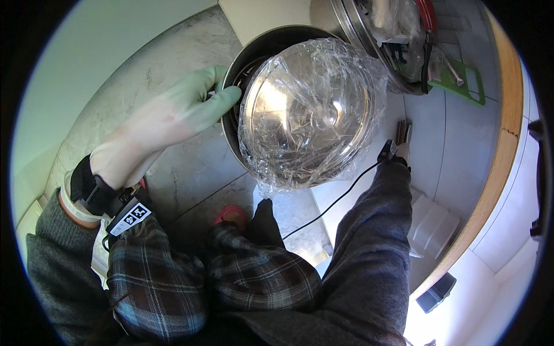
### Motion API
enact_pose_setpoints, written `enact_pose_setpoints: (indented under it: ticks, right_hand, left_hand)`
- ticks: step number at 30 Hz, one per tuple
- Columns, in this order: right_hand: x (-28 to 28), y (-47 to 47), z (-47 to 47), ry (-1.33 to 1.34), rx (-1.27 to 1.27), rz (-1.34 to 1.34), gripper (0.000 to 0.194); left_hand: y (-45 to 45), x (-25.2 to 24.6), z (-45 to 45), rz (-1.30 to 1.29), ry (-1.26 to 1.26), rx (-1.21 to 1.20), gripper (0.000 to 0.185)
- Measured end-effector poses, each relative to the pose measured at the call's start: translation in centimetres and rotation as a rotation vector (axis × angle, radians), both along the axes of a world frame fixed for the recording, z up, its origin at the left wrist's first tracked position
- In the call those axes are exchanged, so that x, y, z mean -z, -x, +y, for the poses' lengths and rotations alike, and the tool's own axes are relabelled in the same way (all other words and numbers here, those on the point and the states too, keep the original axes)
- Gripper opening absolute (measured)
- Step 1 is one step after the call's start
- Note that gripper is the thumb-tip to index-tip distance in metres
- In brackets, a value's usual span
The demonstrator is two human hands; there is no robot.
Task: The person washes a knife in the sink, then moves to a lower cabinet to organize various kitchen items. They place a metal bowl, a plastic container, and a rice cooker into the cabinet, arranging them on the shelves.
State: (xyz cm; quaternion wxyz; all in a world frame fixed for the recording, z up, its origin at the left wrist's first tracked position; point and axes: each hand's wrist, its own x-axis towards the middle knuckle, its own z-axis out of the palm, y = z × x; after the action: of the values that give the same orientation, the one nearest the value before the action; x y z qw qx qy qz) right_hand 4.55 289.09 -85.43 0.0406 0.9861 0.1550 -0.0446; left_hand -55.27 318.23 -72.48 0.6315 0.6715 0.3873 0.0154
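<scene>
My left hand (199,101), in a pale green and white glove, grips the left rim of a large round metal pot (236,142), thumb over the edge. Across the pot's mouth, tilted, lies a shiny round metal lid or bowl (298,116) wrapped in clear plastic film (268,175). Only a small part of my right hand (402,150) shows beyond the grey sleeve, to the right of the wrapped piece. Its fingers are mostly hidden, near a small brown and metallic object (403,130). Whether the hand holds it, I cannot tell.
Another shiny metal vessel (342,19) stands at the upper right, beside plastic-wrapped items and a green cutting board (465,82). A wooden edge (504,142) curves down the right side. A translucent plastic container (433,225) sits inside it. A black cable (329,205) runs to my right wrist.
</scene>
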Motion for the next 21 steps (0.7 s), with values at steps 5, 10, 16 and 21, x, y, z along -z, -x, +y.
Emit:
enact_pose_setpoints:
  ticks: [5, 10, 16, 21]
  right_hand:
    - [-0.7, -1.1, -6.3, -0.005, -0.138, -0.027, 0.025]
    - [-1.1, -0.7, -12.4, -0.008, -0.221, -0.058, 0.024]
    - [-1.2, 0.2, -16.2, -0.022, -0.256, -0.074, 0.023]
    - [-1.4, 0.7, -17.8, -0.028, -0.286, -0.083, 0.023]
  left_hand:
    - [0.1, -0.2, -0.3, -0.028, -0.004, -0.024, 0.038]
    - [0.3, 0.5, -0.2, -0.003, -0.074, -0.056, 0.044]
    - [0.1, 1.0, -0.1, -0.024, -0.018, -0.087, 0.043]
    - [0.1, -0.1, -0.3, 0.011, -0.084, -0.095, 0.044]
